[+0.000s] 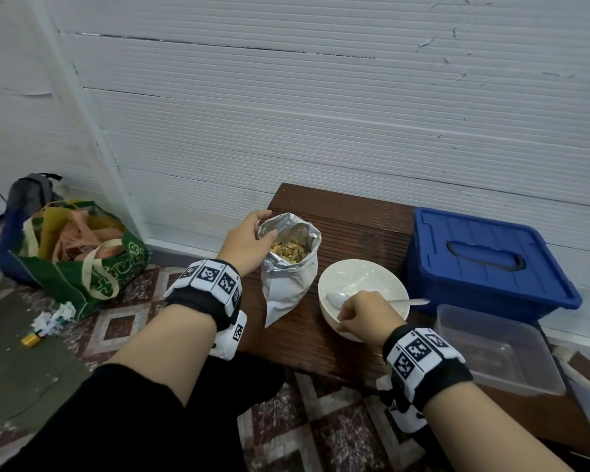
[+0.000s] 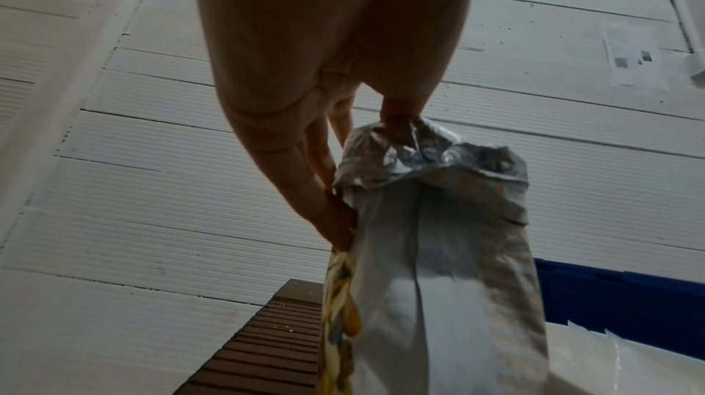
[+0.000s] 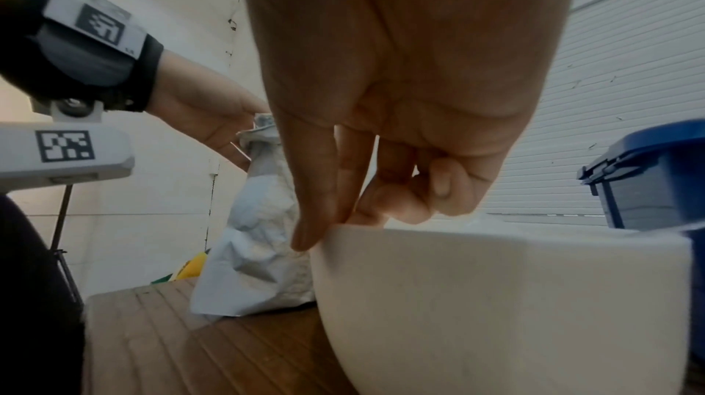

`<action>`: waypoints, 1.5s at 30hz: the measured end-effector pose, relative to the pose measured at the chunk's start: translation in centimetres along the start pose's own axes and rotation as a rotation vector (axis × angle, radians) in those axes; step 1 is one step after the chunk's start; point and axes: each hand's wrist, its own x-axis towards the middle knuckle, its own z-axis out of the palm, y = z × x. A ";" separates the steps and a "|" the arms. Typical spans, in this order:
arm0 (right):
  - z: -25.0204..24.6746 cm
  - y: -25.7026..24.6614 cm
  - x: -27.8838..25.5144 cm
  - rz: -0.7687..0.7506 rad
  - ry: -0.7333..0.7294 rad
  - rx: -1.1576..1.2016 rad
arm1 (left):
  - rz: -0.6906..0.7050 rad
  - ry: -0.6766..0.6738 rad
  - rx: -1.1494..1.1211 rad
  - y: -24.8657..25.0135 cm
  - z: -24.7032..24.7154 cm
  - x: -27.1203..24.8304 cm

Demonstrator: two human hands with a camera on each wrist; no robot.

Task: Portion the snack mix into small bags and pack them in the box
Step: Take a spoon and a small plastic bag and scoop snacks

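A silver foil snack bag (image 1: 288, 267) stands open on the brown wooden table (image 1: 355, 216), with snack mix (image 1: 288, 250) showing inside. My left hand (image 1: 244, 241) grips the bag's rolled rim (image 2: 396, 142) on its left side, thumb inside the opening. Right of the bag sits a white bowl (image 1: 361, 281) with a metal spoon (image 1: 372, 300) lying in it. My right hand (image 1: 365, 315) pinches the bowl's near rim (image 3: 343, 229) between thumb and fingers. The blue lidded box (image 1: 484, 257) stands at the table's right.
A clear plastic container (image 1: 494, 349) sits at the near right, in front of the blue box. On the floor to the left are a green shopping bag (image 1: 82, 257), a grey backpack (image 1: 28, 195), crumpled paper (image 1: 53, 318) and a small yellow item (image 1: 31, 339). A white wall runs behind the table.
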 end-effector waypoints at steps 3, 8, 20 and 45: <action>0.3 -0.4 -0.4 -0.037 0.001 0.059 | 0.012 -0.003 -0.003 0.2 0.0 -0.3; -1.7 0.9 -0.7 0.059 0.267 0.015 | 0.008 -0.012 -0.017 0.5 -0.2 -0.8; -3.1 3.9 -1.1 0.093 0.194 -0.528 | -0.036 -0.016 -0.015 0.3 -0.1 -0.7; -8.5 -6.0 1.5 -0.410 0.676 -0.198 | 0.056 -0.245 -0.162 -0.5 -0.5 1.0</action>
